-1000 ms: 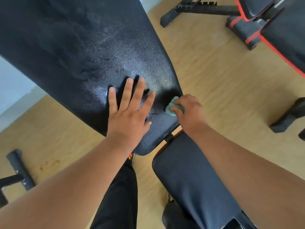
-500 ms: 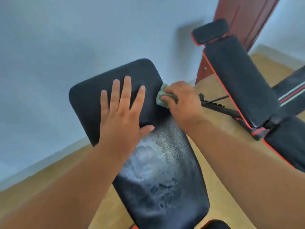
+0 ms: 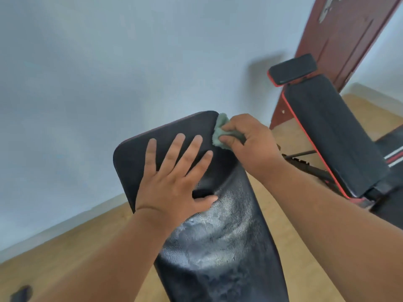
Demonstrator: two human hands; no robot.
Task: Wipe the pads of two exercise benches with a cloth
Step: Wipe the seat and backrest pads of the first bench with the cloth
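The black back pad of the near exercise bench slopes up and away from me, with a damp, shiny patch across its middle. My left hand lies flat on its upper part, fingers spread. My right hand is shut on a small pale green cloth and presses it against the pad's top right corner. A second bench with a black, red-edged back pad and a head pad stands to the right, untouched.
A pale blue wall fills the background behind the near bench. A dark red door stands at the upper right behind the second bench. Wooden floor lies all around, with the second bench's black frame bar between the two benches.
My view has swung up from the pad's lower end to its top. Both hands have travelled up the pad, and my right hand with the cloth has reached the top right corner.
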